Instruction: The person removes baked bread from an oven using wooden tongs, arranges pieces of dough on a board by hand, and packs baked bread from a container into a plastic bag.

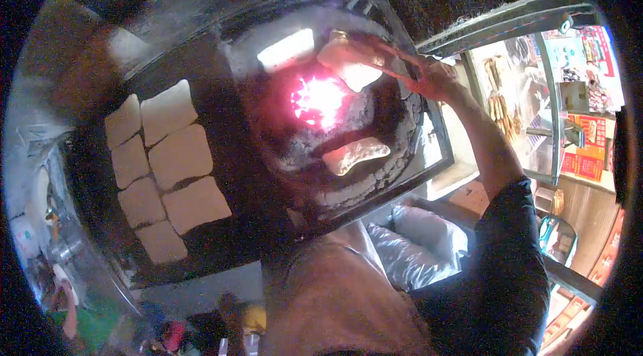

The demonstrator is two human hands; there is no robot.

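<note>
My right hand (435, 80) is closed around a pair of tongs (400, 69), reaching over a round oven with a glowing fire (318, 100) in it. The tongs' tips are at a pale piece of flatbread (345, 61) near the oven's far wall; whether they grip it I cannot tell. A brightly lit flatbread (287, 50) lies to its left. Closer to me, another flatbread (355, 155) with a browned, spotted surface rests against the near wall. My left hand is out of view.
Several flat dough pieces (181, 158) lie in two rows on the dark surface left of the oven. Silvery bags (429, 239) sit below the oven's right edge. Shelves with orange boxes (583, 148) stand at the right. Part of a person (67, 302) shows at lower left.
</note>
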